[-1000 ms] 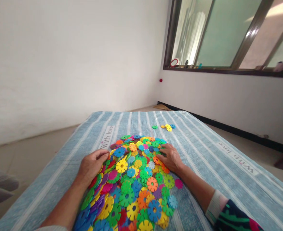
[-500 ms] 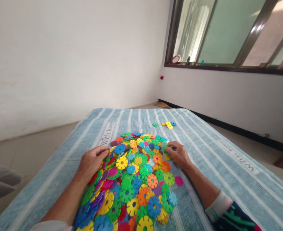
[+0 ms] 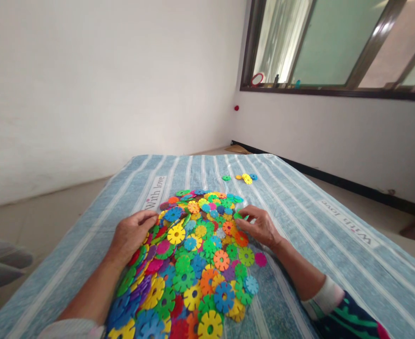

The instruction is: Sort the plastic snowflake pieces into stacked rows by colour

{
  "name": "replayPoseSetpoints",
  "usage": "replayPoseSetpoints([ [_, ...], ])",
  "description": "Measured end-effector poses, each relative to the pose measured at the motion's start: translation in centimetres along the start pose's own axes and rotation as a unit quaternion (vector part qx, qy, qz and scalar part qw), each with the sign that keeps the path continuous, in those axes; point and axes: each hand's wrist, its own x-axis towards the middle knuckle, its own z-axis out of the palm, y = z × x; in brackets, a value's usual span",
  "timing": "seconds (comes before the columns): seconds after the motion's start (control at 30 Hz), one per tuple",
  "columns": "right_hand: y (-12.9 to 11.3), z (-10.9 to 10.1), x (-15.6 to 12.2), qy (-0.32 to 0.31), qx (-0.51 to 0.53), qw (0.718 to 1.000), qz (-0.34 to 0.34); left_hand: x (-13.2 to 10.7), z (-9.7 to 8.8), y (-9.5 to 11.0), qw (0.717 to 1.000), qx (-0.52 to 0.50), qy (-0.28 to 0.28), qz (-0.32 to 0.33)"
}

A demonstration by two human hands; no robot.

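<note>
A large heap of colourful notched plastic discs [image 3: 183, 279], shaped like snowflakes or flowers, lies on the striped cloth in front of me. At its left edge is my left hand [image 3: 132, 232], thumb and forefinger brought together against the discs; whatever is between the fingertips is hidden. On the far right side of the heap, my right hand [image 3: 261, 227] has its thumb and forefinger closed at a green disc [image 3: 238, 215], partly covered by the fingers. An orange disc [image 3: 241, 238] lies just below that hand, and a magenta disc [image 3: 260, 259] sits at the heap's right edge.
Beyond the heap, several loose discs [image 3: 247, 179] lie near the far end of the table, with a green one [image 3: 226, 178] beside them. Blue striped cloth [image 3: 320, 235] covers the table. A window sill [image 3: 320, 89] with small items runs along the right wall.
My right hand has shifted slightly left over the heap's edge, thumb and forefinger at the green disc. The left hand stays nearly in place. The whole view has tilted slightly.
</note>
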Motion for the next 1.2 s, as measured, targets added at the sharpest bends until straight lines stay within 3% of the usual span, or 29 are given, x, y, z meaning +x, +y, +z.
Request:
replayPoseSetpoints([
  [0.23,-1.7,1.4,-0.6,-0.072,-0.144,0.977,-0.139,-0.1,0.0,0.5,1.0,-0.003,0.002,-0.009],
  [0.33,-1.2,1.4,-0.6,-0.074,-0.183,0.972,-0.131,-0.2,0.0,0.5,1.0,-0.003,0.001,-0.009],
  [0.47,-0.6,0.6,-0.4,-0.065,-0.123,0.982,-0.129,-0.2,-0.1,0.6,1.0,0.0,0.002,-0.012],
  [0.67,-2.1,-1.1,0.1,-0.229,-0.084,0.953,-0.183,-0.3,-0.1,0.7,1.0,-0.004,-0.004,-0.017],
  [0.8,-2.8,-1.5,0.1,-0.275,-0.098,0.941,-0.172,-0.4,0.1,0.5,1.0,-0.007,0.0,-0.012],
  [1.2,-3.1,-1.2,-0.9,-0.305,-0.121,0.936,-0.129,-0.4,0.2,0.7,1.0,-0.027,0.006,-0.014],
])
